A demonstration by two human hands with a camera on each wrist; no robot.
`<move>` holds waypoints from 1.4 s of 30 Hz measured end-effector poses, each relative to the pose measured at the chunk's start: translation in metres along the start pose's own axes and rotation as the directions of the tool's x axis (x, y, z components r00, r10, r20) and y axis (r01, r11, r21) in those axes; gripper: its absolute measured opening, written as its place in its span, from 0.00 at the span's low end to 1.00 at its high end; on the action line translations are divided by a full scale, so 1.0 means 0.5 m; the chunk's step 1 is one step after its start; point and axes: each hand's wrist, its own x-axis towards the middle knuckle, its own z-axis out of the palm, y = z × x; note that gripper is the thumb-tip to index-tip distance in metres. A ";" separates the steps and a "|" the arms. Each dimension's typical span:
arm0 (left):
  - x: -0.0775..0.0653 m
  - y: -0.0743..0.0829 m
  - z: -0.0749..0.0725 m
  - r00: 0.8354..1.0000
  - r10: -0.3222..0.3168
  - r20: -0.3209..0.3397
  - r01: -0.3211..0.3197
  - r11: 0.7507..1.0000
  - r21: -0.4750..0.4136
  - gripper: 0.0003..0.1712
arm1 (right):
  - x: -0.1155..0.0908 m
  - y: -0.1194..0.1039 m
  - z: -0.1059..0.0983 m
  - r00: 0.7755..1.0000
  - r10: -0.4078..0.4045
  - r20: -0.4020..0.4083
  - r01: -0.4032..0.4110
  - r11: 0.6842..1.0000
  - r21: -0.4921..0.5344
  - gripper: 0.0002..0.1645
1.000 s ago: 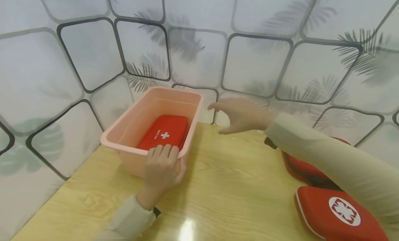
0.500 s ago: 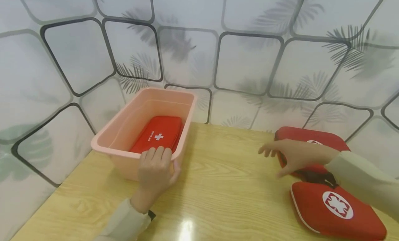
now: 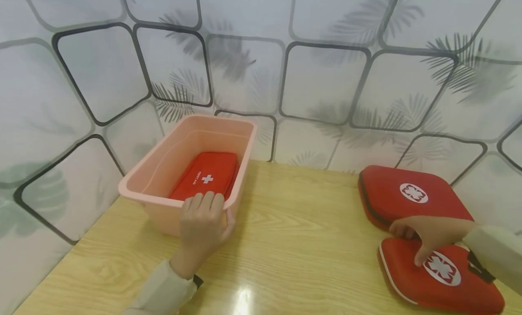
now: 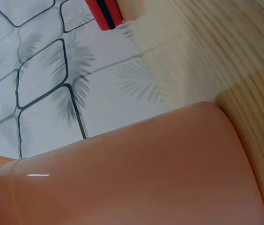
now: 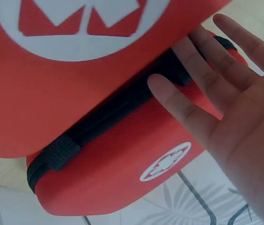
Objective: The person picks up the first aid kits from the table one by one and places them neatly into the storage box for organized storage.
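My left hand [image 3: 202, 224] grips the near rim of a pink plastic basin [image 3: 151, 167], fingers hooked over the edge. Inside the basin lies a red first aid pouch [image 3: 216, 165] with a white cross. My right hand [image 3: 438, 233] is over the nearer red first aid case [image 3: 408, 278], at its far edge. In the right wrist view the fingers [image 5: 183, 108] reach straight into the gap between this case and a farther red first aid case [image 5: 108, 178]. Whether the fingertips touch either case is partly hidden. The left wrist view shows mostly the basin's outer wall [image 4: 146, 173].
The farther case [image 3: 387, 188] lies flat near the wall at the right. A wooden table [image 3: 302, 233] spans between the basin and the cases. Patterned wall covering [image 3: 326, 84] stands directly behind the table.
My right hand has moved from beside the basin rightward and toward me, to the nearer first aid case. The left hand keeps its grip on the basin. The view has shifted slightly right.
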 end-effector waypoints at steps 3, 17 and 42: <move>0.000 0.002 -0.002 1.000 0.005 0.000 -0.005 1.000 -0.003 0.22 | 0.000 0.005 0.010 1.000 0.020 -0.004 -0.020 0.999 -0.050 0.37; 0.001 0.004 -0.007 1.000 -0.003 0.029 0.003 1.000 -0.008 0.24 | 0.013 0.000 0.027 0.979 0.201 -0.027 -0.203 0.966 -0.158 0.43; 0.007 0.000 0.000 0.998 0.013 -0.065 -0.015 0.999 -0.031 0.18 | 0.087 -0.050 0.052 0.920 0.354 -0.169 -0.330 0.931 0.153 0.40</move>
